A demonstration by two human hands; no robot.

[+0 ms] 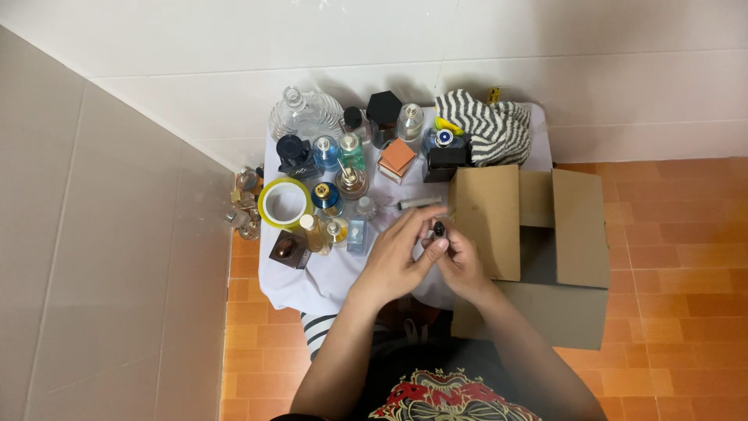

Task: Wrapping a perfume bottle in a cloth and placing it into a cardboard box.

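A small dark vial (439, 228) stood nearly upright, pinched between both hands' fingers (431, 248), above the white-covered counter's (327, 277) near edge.

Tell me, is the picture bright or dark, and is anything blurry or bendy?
Head view: bright, even light; soft shadows fall on the white wall behind the big clear glass bottle; the wall's tile lines curve from lens distortion; the left hand and right hand, pinching a small dark object, look slightly soft; the brown cardboard box shows no glare.
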